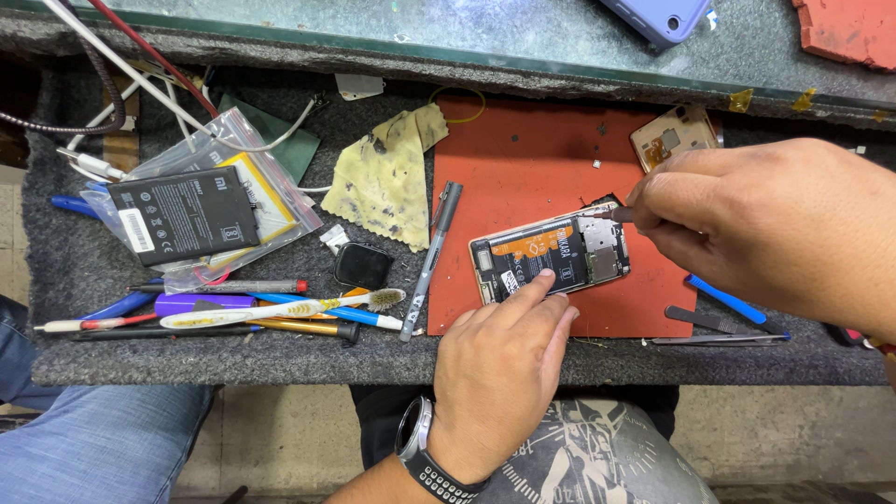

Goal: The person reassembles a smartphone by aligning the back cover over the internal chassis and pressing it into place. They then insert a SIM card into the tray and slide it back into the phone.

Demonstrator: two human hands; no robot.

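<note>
A: Where is the opened phone (551,259)?

B: Back cover off, battery and circuit board showing; it lies flat on the red work mat (532,159), near the mat's lower edge, on the grey carpeted bench (75,271).

A: And the grips?

B: The right hand (775,224) comes in from the right, fingers pinched narrow round a thin screwdriver (609,214); its tip meets the phone's upper right corner. The left hand (499,364) comes up from below, watch on the wrist, mostly curled; only the index fingertip presses the phone's lower edge; it holds nothing.

A: Around them?

B: Tweezers (719,340) and a blue tool (728,301) lie right of the phone, under the right hand; a grey pen (431,257) lies along the mat's left edge; a stained yellow cloth (387,177) beyond it; farther left a toothbrush (280,311) among pens, and a black battery (184,215) on a plastic bag.
</note>
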